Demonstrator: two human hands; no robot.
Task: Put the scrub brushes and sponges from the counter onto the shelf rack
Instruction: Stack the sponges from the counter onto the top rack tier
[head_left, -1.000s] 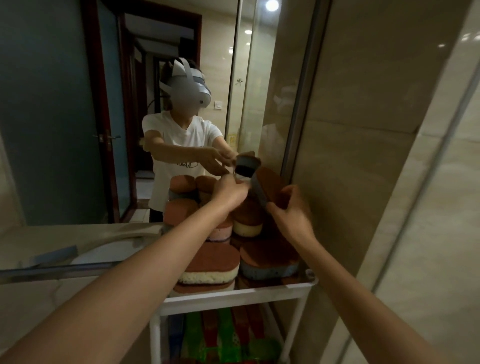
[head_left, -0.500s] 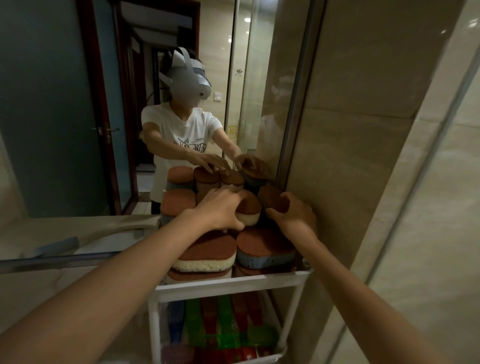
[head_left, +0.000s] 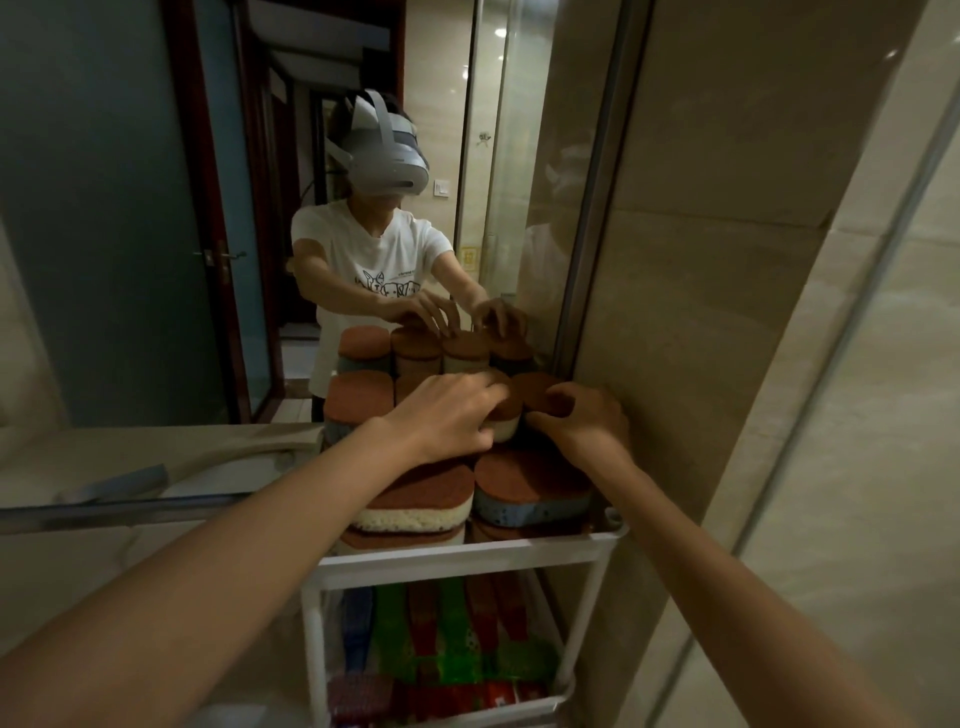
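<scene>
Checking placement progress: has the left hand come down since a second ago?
Yes. The left hand has dropped from above the stack down onto the back-row sponges on the rack's top shelf, beside the right hand.

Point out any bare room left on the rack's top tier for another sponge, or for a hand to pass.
Almost none. The top tier is packed rail to wall with sponges, and the left hand and right hand cover the rear row. The only bare surface is the counter, left of the rack. The lower tier is crowded too.
</scene>
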